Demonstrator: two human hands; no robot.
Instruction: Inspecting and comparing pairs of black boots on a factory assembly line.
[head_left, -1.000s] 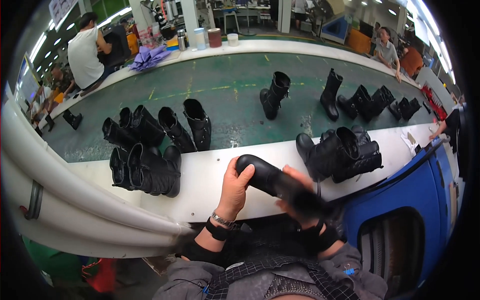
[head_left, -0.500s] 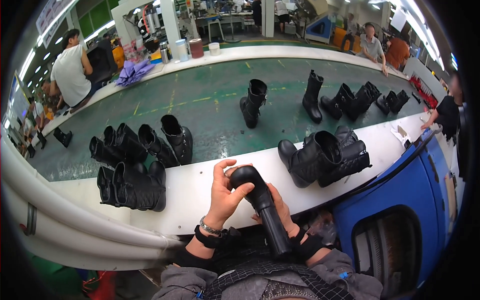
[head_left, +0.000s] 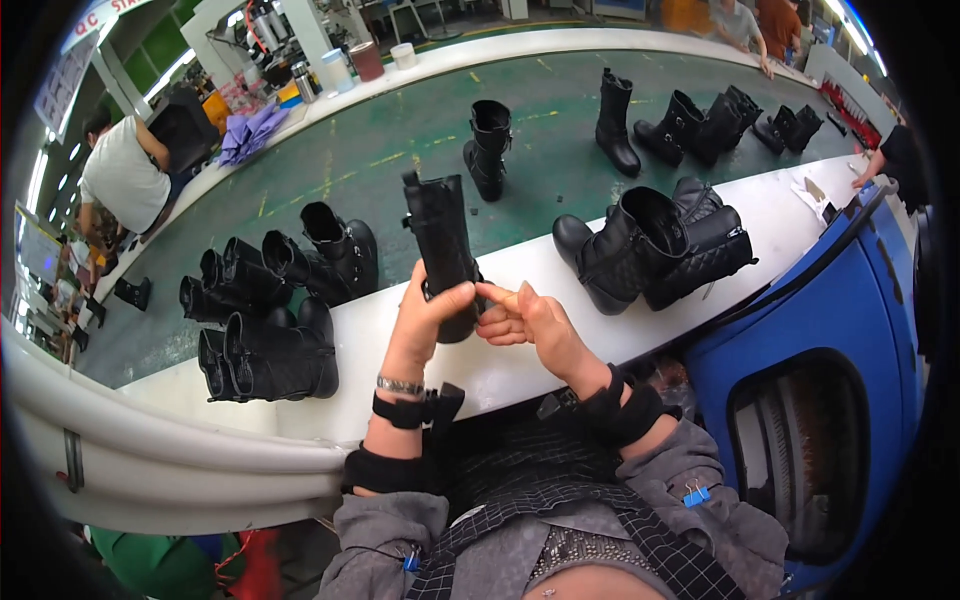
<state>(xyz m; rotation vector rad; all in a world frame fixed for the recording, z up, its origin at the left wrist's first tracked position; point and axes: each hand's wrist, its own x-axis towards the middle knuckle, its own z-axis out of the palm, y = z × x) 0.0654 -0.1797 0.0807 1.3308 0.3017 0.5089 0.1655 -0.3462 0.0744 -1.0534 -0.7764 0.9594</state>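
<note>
A black boot [head_left: 445, 235] stands upright in front of me, its shaft pointing up and its lower end above the white ledge [head_left: 400, 345]. My left hand [head_left: 420, 315] is closed round its lower part, thumb across the near side. On the boot's right edge rest the fingertips of my right hand [head_left: 540, 325]. That hand's index finger is stretched toward the boot, its other fingers are partly bent, and the thumb stays apart. My left hand hides some of the foot part.
Black boots [head_left: 270, 355] stand on the ledge at left, and quilted black boots [head_left: 645, 245] at right. Several more boots, one a buckled boot [head_left: 490, 150], stand on the green surface [head_left: 560, 200] beyond. A blue machine [head_left: 710, 375] adjoins the ledge at right; a white pipe [head_left: 200, 430] curves at left.
The boot has swung from toe up, shaft toward me, to shaft up. My right hand has moved from behind the shaft to the boot's right edge. The view has tilted down.
</note>
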